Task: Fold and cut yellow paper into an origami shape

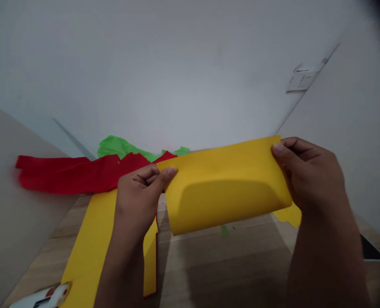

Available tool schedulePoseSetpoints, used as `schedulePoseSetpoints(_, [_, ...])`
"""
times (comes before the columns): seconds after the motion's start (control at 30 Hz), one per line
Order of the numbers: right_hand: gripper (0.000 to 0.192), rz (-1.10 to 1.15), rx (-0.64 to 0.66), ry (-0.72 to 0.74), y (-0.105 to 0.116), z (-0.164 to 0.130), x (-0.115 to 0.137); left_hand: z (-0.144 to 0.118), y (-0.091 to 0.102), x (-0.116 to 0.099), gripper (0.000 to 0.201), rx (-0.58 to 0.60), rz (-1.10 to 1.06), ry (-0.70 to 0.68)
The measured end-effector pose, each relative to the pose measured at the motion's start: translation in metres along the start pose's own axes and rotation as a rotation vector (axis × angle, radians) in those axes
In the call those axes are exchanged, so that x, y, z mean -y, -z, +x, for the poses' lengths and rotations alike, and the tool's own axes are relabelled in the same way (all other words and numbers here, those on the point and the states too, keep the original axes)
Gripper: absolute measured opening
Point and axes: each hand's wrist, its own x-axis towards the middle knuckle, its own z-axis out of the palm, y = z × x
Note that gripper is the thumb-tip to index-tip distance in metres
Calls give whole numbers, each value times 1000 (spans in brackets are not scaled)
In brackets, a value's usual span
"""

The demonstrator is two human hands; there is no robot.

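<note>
A yellow sheet of paper (225,184) is held up above the table, its lower part curving. My left hand (141,192) pinches its upper left corner between thumb and fingers. At the upper right corner my right hand (312,175) grips the same sheet, thumb in front and fingers behind. Just behind my left hand lies crumpled red paper (71,173), with green crepe-like paper (116,146) behind that. A larger yellow sheet (90,231) rests on the table under my left forearm, beside a narrow yellow piece with a red edge (150,265).
The wooden table (209,265) meets a pale wall (193,77). A white device, perhaps a glue gun (48,297), lies at the front left. Another yellow piece (289,214) and a dark flat object (371,249) are on the right. A wall switch (302,80) is above.
</note>
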Motion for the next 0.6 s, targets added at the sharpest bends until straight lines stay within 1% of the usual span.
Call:
schedulePoseSetpoints(0.1, [17,-29,65,2,1,-4,5,0,3,-1,38,-1,18,-34])
schedulePoseSetpoints(0.17, [18,-61,89,-5,4,-13,6,-3,5,-1,33,4,6,-52])
schedulePoseSetpoints(0.27, [20,-44,47,-87,17,-34,4,-13,6,-4,33,75,-14,-19])
schedulePoseSetpoints(0.4, [26,42,-82,-256,47,-70,0,-44,4,-7,41,233,-4,46])
schedulePoseSetpoints(0.47, [29,51,-130,-301,61,-89,2,-62,4,-7,40,283,-4,71])
schedulePoseSetpoints(0.6, [32,70,-168,-373,81,-121,13,-96,10,-7,36,353,-14,125])
